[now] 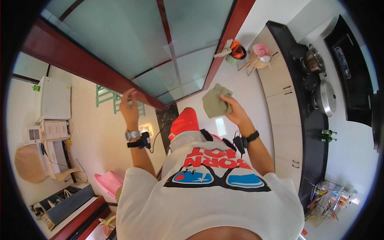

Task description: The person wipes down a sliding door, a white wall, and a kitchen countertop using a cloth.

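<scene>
My right hand [235, 110] grips a folded grey-green cloth [216, 101], thumb on top, held out in front of the body. Raised beside the dark red frame [117, 87] of a glazed door is my left hand [129, 103], its fingers loosely spread and holding nothing; whether it touches the frame I cannot tell. The frosted glass panes [120, 39] of the door stand ahead. A watch and a strapped device are on my left wrist, and another strapped device is on my right.
On the right runs a black counter [315, 144] with pots, green bottles and a wire rack. A wooden stool [256, 61] and a bin [240, 54] stand beyond the cloth. At left are green chairs [105, 96], a white fridge [56, 99] and a pink object [110, 183].
</scene>
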Demonstrator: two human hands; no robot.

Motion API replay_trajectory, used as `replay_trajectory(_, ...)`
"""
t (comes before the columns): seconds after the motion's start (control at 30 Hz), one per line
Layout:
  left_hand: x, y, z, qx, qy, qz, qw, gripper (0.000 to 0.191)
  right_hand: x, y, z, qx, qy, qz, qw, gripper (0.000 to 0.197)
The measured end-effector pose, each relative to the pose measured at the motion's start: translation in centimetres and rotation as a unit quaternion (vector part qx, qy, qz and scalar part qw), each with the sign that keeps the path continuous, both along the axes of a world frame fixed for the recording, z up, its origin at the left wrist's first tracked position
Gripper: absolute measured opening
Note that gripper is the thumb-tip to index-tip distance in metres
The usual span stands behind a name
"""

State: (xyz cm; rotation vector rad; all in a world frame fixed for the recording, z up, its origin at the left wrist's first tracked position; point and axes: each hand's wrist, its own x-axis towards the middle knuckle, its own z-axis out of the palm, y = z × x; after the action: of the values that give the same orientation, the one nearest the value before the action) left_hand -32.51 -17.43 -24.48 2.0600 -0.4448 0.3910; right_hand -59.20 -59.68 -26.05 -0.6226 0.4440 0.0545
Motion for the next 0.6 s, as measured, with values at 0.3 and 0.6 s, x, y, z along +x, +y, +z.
replay_trajectory(0.3, 12.7, 13.4, 10.2, -0.118, -0.096, 0.096, 0.984, 0.033, 0.2, 4.7, 4.2, -0.028, -0.033, -0.301, 0.952, 0.044)
replay_trajectory(0.6, 26.2, 21.6, 15.7, -0.159, -0.252, -0.036, 0.954, 0.046, 21.8, 16.7, 14.7, -0.139, -0.161, -0.436, 0.874, 0.046)
